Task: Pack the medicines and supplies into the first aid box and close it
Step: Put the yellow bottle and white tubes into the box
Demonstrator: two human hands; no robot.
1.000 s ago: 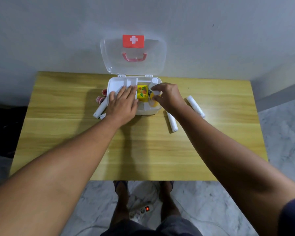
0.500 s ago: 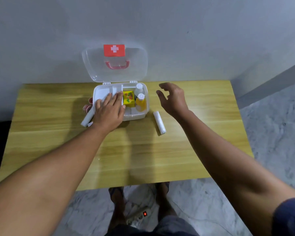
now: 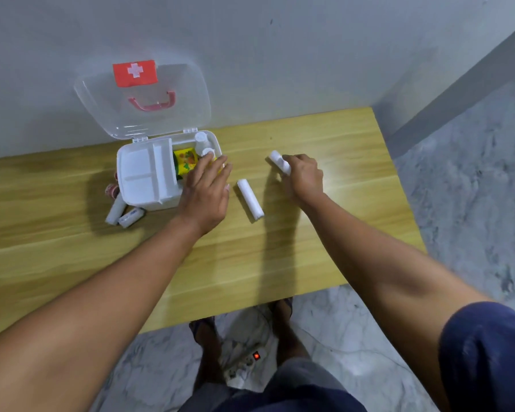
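Observation:
The white first aid box (image 3: 137, 200) stands open at the table's back left, its clear lid (image 3: 143, 105) with a red cross label upright against the wall. Inside it lie a white divider tray (image 3: 144, 171), a yellow packet (image 3: 185, 162) and two white-capped bottles (image 3: 201, 142). My left hand (image 3: 204, 191) rests flat with fingers spread on the box's right front corner, holding nothing. My right hand (image 3: 302, 176) is closed around a white bandage roll (image 3: 277, 160) on the table to the right. A second white roll (image 3: 250, 199) lies between my hands.
Left of the box lie two white rolls (image 3: 122, 211) and a small red-white item (image 3: 112, 190). The wooden table (image 3: 250, 263) ends at the wall behind. Beyond its right edge is marble floor. A power strip (image 3: 247, 361) lies by my feet.
My left hand slid from the divider tray to the box's right front corner. My right hand left the bottles in the box, moved right and closed on a white roll.

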